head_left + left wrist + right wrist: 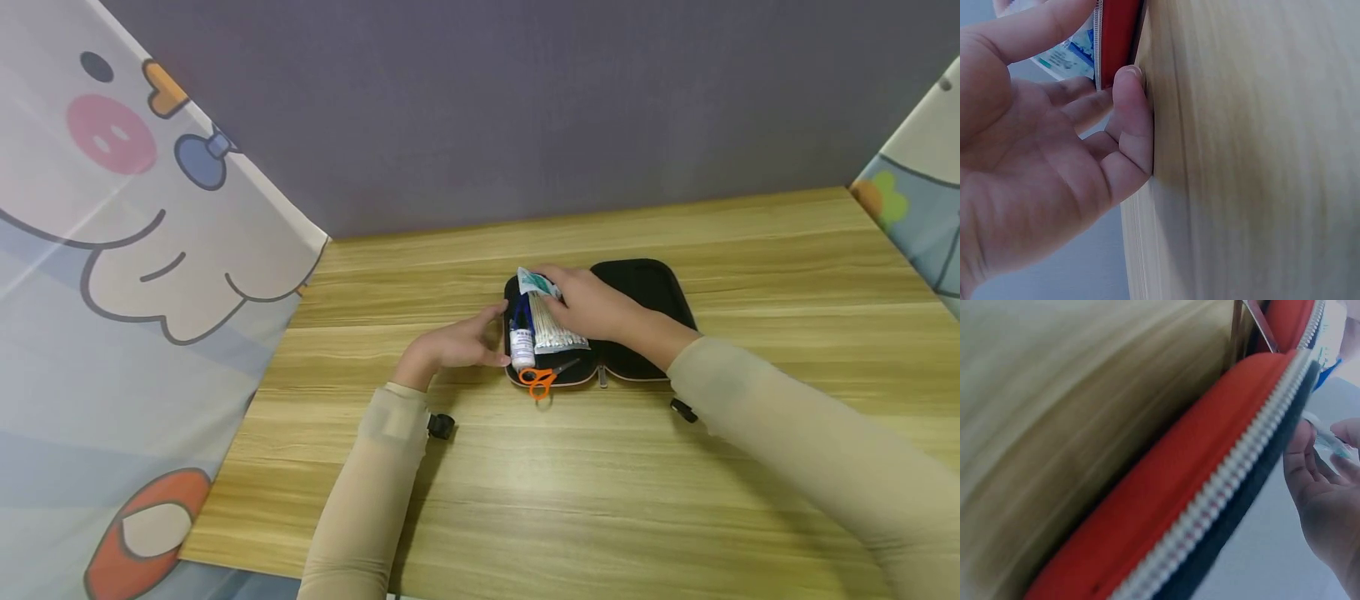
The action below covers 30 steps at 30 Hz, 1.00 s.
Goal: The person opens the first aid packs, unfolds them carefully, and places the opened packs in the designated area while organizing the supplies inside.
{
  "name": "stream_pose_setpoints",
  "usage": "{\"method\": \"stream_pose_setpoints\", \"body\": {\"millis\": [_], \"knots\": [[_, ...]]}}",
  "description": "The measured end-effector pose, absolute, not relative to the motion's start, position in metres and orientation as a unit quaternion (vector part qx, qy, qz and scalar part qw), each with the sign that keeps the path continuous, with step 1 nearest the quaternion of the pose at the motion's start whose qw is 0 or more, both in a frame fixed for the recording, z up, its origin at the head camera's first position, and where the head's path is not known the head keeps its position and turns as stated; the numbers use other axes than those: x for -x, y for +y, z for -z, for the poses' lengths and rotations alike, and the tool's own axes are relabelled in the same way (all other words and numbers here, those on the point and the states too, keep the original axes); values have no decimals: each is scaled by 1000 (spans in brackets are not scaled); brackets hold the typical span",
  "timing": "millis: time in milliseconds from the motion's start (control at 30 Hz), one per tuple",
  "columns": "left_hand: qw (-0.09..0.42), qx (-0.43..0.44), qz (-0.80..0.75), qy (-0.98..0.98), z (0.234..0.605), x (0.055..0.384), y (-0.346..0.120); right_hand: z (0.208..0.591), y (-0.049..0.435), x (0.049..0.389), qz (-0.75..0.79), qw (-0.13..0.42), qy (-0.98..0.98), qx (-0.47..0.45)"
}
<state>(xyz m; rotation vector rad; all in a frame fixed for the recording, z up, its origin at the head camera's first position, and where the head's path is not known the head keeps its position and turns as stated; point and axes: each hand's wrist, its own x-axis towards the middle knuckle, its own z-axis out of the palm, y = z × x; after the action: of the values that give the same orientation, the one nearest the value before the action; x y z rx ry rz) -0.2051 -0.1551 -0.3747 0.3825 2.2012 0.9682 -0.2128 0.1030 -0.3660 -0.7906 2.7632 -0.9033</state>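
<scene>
A zip case lies unfolded, its black interior (pixel 636 279) facing up and its red shell (pixel 1166 462) showing in the right wrist view. My right hand (pixel 596 308) pinches the top end of a clear pack of cotton swabs (pixel 553 325) over the left half. In the same half are a white bottle (pixel 522 348), a slim blue item (pixel 522 310) of unclear kind, and orange-handled scissors (pixel 542 379) whose handles stick out over the near edge. My left hand (pixel 459 343) touches the case's left side, thumb and fingers apart.
The case rests on a wood-grain table (pixel 480 500). A metal zipper pull (pixel 602 377) hangs at the case's near edge, by the fold. A grey panel (pixel 525 108) stands behind the table, and a cartoon-printed cloth (pixel 247 217) hangs on the left.
</scene>
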Motion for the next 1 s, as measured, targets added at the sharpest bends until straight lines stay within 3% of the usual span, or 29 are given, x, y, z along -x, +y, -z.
{"method": "stream_pose_setpoints", "body": {"millis": [333,733,1000], "knots": [[346,-146,-362,853,375,204,-154,354,125,207,343,37,915,208],[346,-144,-361,854,375,204,-154,353,159,204,366,-39,923,113],[340,-146,-356,858,376,203,-154,359,190,202,374,6,921,110]]}}
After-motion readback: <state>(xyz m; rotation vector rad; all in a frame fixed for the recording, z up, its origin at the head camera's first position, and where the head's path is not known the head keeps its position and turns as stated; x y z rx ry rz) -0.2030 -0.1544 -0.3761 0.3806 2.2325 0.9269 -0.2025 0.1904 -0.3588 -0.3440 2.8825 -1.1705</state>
